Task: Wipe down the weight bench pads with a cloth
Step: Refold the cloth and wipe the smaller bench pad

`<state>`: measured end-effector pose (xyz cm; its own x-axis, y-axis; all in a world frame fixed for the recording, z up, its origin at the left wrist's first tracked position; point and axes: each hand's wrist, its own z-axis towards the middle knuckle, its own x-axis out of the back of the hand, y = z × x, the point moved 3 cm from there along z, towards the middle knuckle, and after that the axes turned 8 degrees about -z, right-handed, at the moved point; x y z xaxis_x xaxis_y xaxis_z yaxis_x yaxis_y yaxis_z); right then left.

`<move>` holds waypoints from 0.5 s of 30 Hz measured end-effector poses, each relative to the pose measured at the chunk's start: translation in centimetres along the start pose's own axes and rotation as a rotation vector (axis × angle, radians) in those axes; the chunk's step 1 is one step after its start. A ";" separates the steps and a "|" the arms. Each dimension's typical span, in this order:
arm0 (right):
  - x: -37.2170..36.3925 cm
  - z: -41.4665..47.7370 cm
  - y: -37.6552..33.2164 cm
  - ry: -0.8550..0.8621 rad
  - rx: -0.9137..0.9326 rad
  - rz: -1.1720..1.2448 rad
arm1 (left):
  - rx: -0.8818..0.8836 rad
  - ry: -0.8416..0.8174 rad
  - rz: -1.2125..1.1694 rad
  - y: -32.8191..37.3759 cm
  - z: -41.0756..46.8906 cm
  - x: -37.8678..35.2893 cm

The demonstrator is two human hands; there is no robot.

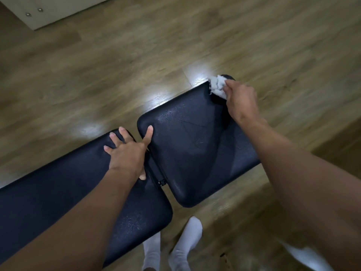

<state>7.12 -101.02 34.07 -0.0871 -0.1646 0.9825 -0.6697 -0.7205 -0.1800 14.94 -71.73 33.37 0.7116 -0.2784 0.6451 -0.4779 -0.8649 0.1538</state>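
A black weight bench runs across the view in two pads. The long back pad lies at the lower left and the shorter seat pad at the centre right, with a narrow gap between them. My left hand rests flat with spread fingers across that gap, touching both pads. My right hand grips a crumpled white cloth and holds it against the far right corner of the seat pad.
Wooden plank floor surrounds the bench, with bright light glare near the pads. A pale cabinet base stands at the top left. My feet in white socks stand below the seat pad.
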 end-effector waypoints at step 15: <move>1.4 -11.1 5.3 -0.157 0.056 0.011 | 0.017 -0.017 0.009 0.1 -0.1 0.0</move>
<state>-4.71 -97.63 34.97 0.0254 -0.2728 0.9617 -0.6271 -0.7535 -0.1972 14.91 -71.75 33.46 0.7163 -0.2930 0.6333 -0.4755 -0.8692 0.1356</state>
